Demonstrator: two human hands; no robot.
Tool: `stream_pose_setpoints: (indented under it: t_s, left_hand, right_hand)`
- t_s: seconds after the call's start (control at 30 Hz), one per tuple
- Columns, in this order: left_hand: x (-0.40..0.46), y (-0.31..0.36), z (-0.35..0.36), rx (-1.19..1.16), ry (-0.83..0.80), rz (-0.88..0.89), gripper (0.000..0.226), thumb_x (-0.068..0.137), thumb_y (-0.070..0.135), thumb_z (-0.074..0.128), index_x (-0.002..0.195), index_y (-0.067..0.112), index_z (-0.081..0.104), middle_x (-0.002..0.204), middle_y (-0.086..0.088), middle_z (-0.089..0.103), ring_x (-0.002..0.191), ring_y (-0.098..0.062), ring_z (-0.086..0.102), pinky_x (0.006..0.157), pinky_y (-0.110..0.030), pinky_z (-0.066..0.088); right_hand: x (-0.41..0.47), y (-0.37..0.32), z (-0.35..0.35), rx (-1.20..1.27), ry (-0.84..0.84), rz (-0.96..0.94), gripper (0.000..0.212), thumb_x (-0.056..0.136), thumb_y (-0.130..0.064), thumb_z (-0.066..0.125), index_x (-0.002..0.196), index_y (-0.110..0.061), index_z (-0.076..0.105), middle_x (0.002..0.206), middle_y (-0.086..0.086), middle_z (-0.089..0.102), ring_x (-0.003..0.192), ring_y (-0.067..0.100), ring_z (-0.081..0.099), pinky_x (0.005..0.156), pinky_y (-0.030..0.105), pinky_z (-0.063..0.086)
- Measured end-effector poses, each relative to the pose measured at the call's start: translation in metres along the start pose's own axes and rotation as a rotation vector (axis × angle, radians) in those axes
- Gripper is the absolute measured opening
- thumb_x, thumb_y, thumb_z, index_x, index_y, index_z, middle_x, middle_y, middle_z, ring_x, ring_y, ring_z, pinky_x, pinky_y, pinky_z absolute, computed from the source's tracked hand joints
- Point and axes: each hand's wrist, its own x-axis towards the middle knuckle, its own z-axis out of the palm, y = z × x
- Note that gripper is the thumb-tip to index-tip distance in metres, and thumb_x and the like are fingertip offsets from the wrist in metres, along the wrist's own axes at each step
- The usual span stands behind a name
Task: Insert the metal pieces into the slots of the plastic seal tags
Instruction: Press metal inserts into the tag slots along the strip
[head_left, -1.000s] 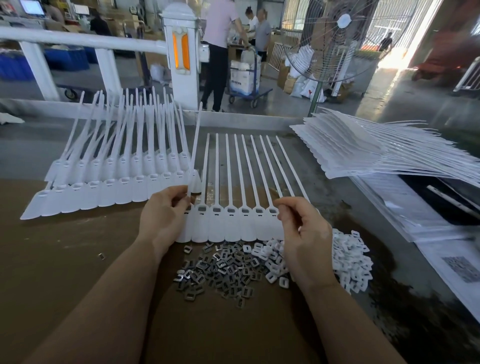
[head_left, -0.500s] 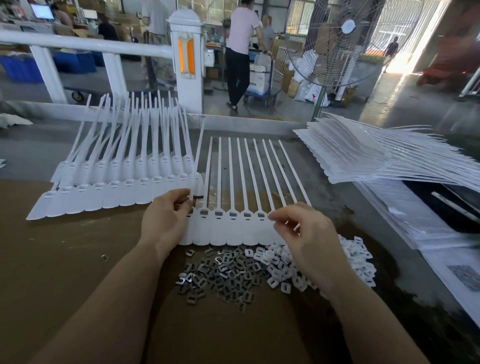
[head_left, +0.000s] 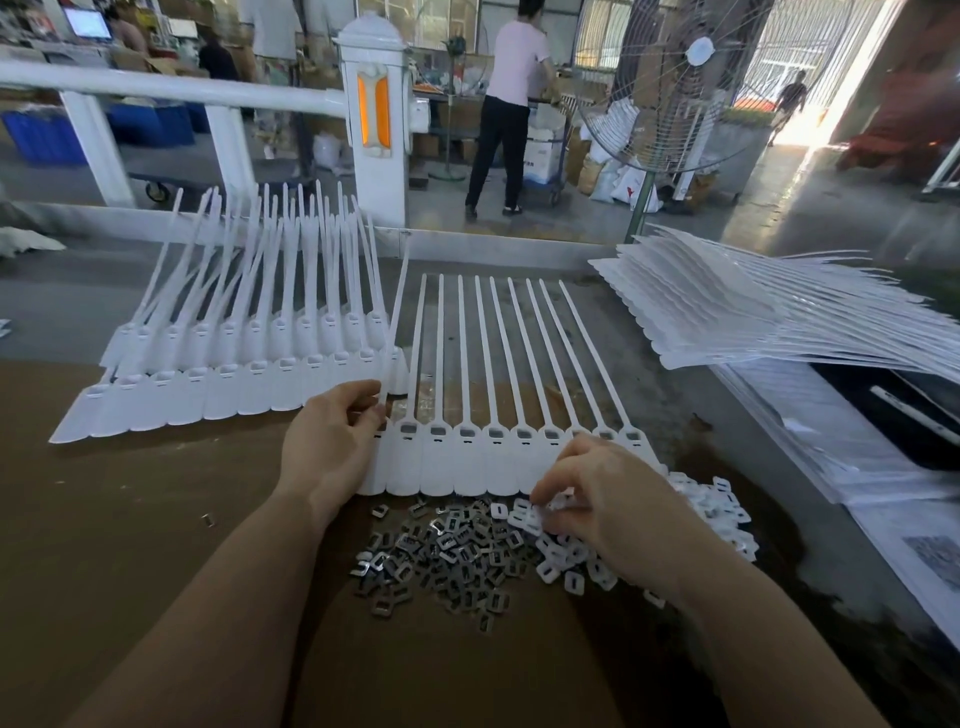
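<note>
2 hands apart: left hand (head_left: 332, 441) pinches the tag strip (head_left: 498, 457), right hand (head_left: 608, 499) picks among loose pieces (head_left: 441, 561). Take 1 metal piece only and seat it square in the slot.

A brown worktable (head_left: 130, 519) meets a grey concrete floor (head_left: 779, 208) beyond a low metal edge. A white railing (head_left: 171, 88) runs to a white post (head_left: 371, 119) with an orange reflector. Behind it stands a pedestal fan (head_left: 670, 88), sacks at its foot, and a person in a pink top (head_left: 514, 104) at a trolley (back turned). Blue crates (head_left: 47, 137) sit at left; hard daylight floods an open doorway (head_left: 831, 78) at right.
</note>
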Motion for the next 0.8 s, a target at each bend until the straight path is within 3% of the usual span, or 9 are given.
stream_pose_setpoints:
  t_s: [0.1,0.23,0.37,0.43,0.5,0.57,0.67,0.8]
  left_hand:
    - [-0.001,0.0,0.0,-0.008,-0.011,-0.012,0.032,0.094,0.019,0.055,0.125,0.017,0.06,0.112,-0.002,0.066,0.097,-0.01,0.056,0.081,-0.021,0.038]
    - [-0.002,0.002,0.001,0.014,-0.008,0.003,0.031,0.094,0.02,0.054,0.125,0.017,0.06,0.112,-0.002,0.066,0.096,-0.009,0.055,0.081,-0.021,0.037]
    - [-0.008,0.008,0.003,0.094,0.073,0.157,0.029,0.091,0.018,0.059,0.119,0.014,0.064,0.103,0.007,0.054,0.106,-0.017,0.051,0.091,-0.022,0.036]
    - [-0.011,0.012,0.002,0.106,0.095,0.262,0.023,0.089,0.016,0.063,0.111,0.015,0.069,0.095,0.012,0.052,0.101,-0.015,0.048,0.097,-0.032,0.037]
    - [-0.014,0.016,0.001,0.099,0.081,0.365,0.017,0.086,0.014,0.067,0.102,0.018,0.073,0.086,0.014,0.057,0.091,-0.013,0.049,0.092,-0.044,0.042]
    - [-0.019,0.023,0.0,-0.012,0.036,0.409,0.017,0.083,0.012,0.069,0.094,0.024,0.073,0.079,0.017,0.061,0.083,-0.011,0.054,0.085,-0.041,0.046]
    - [-0.027,0.035,-0.002,-0.267,-0.068,0.354,0.028,0.081,0.011,0.07,0.083,0.039,0.069,0.074,0.019,0.068,0.074,-0.005,0.058,0.074,-0.025,0.049]
    - [-0.033,0.043,-0.003,-0.407,-0.237,0.313,0.027,0.081,0.006,0.069,0.083,0.032,0.072,0.082,0.01,0.073,0.079,-0.016,0.065,0.076,-0.032,0.049]
  right_hand:
    - [0.001,0.001,0.002,0.08,0.041,0.016,0.006,0.082,-0.024,0.069,0.087,-0.027,0.067,0.094,-0.015,0.051,0.09,-0.004,0.04,0.087,0.019,0.038]
    - [0.004,-0.003,0.002,0.34,0.212,0.09,0.014,0.081,-0.014,0.07,0.076,-0.026,0.064,0.076,-0.015,0.061,0.07,-0.003,0.057,0.067,0.008,0.043]
    - [0.011,-0.011,0.006,0.606,0.329,0.144,0.012,0.079,-0.008,0.071,0.077,-0.02,0.07,0.072,-0.01,0.067,0.068,-0.001,0.061,0.064,0.008,0.047]
    - [0.014,-0.014,0.008,0.7,0.339,0.162,0.013,0.08,-0.006,0.069,0.08,-0.019,0.072,0.072,-0.008,0.069,0.068,0.0,0.063,0.065,0.009,0.048]
    - [0.016,-0.016,0.008,0.77,0.332,0.176,0.014,0.081,-0.005,0.068,0.081,-0.019,0.072,0.07,-0.006,0.069,0.065,0.002,0.063,0.063,0.01,0.048]
    - [0.019,-0.018,0.009,0.808,0.318,0.184,0.012,0.081,-0.006,0.067,0.08,-0.017,0.071,0.07,-0.002,0.07,0.063,0.005,0.063,0.06,0.01,0.047]
    - [0.022,-0.022,0.011,0.843,0.295,0.185,0.009,0.08,-0.006,0.067,0.081,-0.013,0.071,0.071,0.002,0.071,0.062,0.007,0.064,0.056,0.009,0.046]
    - [0.026,-0.026,0.011,0.947,0.285,0.194,0.009,0.081,-0.008,0.067,0.078,-0.016,0.069,0.071,0.002,0.072,0.064,0.009,0.066,0.057,0.012,0.049]
